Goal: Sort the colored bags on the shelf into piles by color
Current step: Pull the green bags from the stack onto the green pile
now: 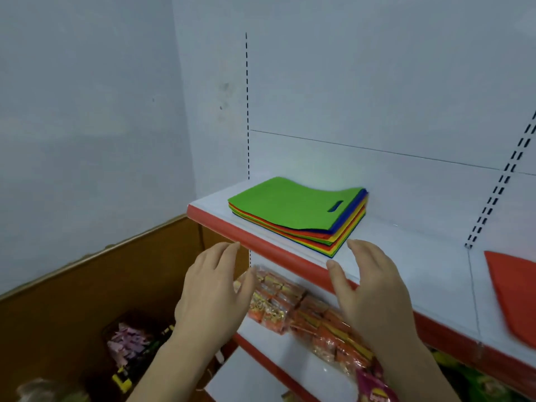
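A flat stack of felt-like carrier bags (298, 217), green on top with blue, red, yellow and orange edges showing beneath, is observed on the white shelf with a red front lip (261, 242), toward its left end against the back panel. A single red bag (513, 294) is noted lying well apart at 3 o'clock on the same shelf, cut by the frame edge.

Both hands are raised in front of the shelf, empty, fingers extended and relaxed. The left hand (214, 291) is held below the shelf lip, its fingertips near the red edge. The right hand (374, 291) is over the shelf front, its fingertips just beside the stack's near corner.

From the right hand the stack lies at 11 o'clock; from the left, at 1 o'clock. The stack's long axis is judged to run roughly from 10 to 4 o'clock, handle slot toward the right end. The right hand is the nearer. The next lift is judged likeliest to be the green top bag.

Orange snack packets (278, 300) are seen on the shelf below.
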A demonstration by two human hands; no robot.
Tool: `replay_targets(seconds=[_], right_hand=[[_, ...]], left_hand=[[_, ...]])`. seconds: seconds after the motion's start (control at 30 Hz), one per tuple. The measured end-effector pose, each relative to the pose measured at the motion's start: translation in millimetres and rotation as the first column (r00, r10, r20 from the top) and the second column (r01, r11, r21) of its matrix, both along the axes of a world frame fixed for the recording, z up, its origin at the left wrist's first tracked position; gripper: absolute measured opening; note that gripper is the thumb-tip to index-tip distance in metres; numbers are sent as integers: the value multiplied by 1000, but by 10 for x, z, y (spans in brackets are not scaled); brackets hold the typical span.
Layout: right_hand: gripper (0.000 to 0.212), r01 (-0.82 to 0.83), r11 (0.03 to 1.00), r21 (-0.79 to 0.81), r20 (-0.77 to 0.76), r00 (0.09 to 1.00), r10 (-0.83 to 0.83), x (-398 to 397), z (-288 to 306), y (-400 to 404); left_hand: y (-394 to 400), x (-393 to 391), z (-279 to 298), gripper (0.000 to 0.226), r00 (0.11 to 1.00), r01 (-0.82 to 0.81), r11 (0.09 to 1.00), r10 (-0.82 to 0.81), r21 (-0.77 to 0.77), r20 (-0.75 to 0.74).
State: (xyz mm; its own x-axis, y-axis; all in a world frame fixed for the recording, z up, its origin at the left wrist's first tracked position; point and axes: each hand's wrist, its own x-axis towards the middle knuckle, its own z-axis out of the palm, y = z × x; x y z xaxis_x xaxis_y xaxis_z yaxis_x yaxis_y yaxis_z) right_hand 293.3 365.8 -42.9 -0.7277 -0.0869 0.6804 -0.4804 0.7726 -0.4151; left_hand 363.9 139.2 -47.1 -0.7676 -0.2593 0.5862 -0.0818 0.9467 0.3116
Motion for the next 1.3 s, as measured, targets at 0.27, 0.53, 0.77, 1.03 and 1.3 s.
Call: replay_targets(seconds=[0.27,0.53,0.77,1.03,1.3], right_hand=[[51,180,984,-7,70,981,-179,-745,183,-270],[49,272,953,137,156,944,-292,-1285,367,-391],[48,337,853,398,299,832,-468,-1481,471,-588],[33,533,739,412,347,659,-668,-1586,402,-833],[17,726,655,209,145,639,-755,-1549,175,-1015]], left_hand=[[-427,-1151,45,54,991,117,993,-119,-32,-68],[-815,-2207,58,62,988,147,980,-151,-134,-19],[-1157,-2817,-14,51,976,123,963,-74,-239,204],[-1444,-3310,61,34,933,260,961,-226,-93,279],[-1506,-3361,-45,20,920,362,931,-363,32,148]])
